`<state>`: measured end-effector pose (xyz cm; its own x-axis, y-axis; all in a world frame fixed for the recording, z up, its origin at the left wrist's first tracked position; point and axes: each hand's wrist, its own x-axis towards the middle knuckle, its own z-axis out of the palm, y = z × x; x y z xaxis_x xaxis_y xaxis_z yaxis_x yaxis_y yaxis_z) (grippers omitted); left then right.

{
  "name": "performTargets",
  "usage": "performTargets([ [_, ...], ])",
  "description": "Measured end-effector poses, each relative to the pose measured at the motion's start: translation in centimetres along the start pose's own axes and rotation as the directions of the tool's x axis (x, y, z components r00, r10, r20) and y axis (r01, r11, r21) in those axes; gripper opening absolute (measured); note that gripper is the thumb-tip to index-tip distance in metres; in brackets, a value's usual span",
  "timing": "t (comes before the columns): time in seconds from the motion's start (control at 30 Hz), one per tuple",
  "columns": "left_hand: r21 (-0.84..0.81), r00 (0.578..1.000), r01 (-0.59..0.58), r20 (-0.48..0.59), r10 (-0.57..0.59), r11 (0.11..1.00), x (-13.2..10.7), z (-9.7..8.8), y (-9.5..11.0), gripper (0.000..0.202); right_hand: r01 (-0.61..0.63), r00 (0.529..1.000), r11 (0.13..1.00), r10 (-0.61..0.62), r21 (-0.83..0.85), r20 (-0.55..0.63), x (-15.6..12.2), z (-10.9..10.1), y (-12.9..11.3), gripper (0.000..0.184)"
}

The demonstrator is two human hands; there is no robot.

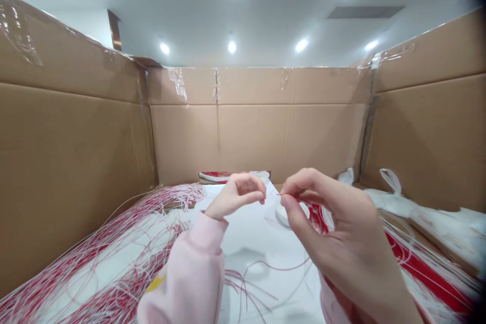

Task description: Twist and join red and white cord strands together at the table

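Observation:
My right hand [337, 228] is raised close to the camera, thumb and forefinger pinched on a thin red cord [279, 194] whose short end sticks out to the left. My left hand [239, 195], in a pink sleeve, is a little farther off, its thumb and curled fingers brought together facing that end. Whatever lies between the left fingertips is too small to make out. Behind the right fingertips sits a round white object [282, 216], partly covered by the hand. Below the hands, several loose red strands [261, 288] lie on a white surface [250, 238].
Large bundles of red and white cords [125, 263] spread along the left. More red cords [429, 273] and white plastic bags [436, 212] lie at the right. Tall cardboard walls [258, 131] enclose three sides. At the back is a shallow box [212, 178] with red and white contents.

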<state>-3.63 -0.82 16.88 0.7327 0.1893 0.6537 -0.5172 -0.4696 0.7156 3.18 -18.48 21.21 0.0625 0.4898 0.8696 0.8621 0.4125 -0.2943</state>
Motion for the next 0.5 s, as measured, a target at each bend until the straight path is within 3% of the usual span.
performTargets([
  [0.1, -0.215, 0.988, -0.153, -0.058, 0.144, 0.964, -0.5, 0.1, 1.6, 0.021, 0.012, 1.0, 0.999, -0.012, 0.03, -0.004, 0.0, 0.3, -0.2, 0.009],
  [0.2, -0.287, 0.96, -0.281, -0.087, 0.267, 0.916, -1.0, 0.8, 3.3, 0.018, 0.041, 0.999, 0.997, -0.041, 0.067, -0.004, 0.0, 0.7, -0.3, 0.01],
  [0.5, -0.34, 0.94, -0.341, -0.103, 0.325, 0.877, -1.4, 1.7, 4.4, 0.004, 0.137, 0.99, 0.988, -0.134, 0.077, -0.042, 0.0, 1.2, -0.7, 0.012],
])
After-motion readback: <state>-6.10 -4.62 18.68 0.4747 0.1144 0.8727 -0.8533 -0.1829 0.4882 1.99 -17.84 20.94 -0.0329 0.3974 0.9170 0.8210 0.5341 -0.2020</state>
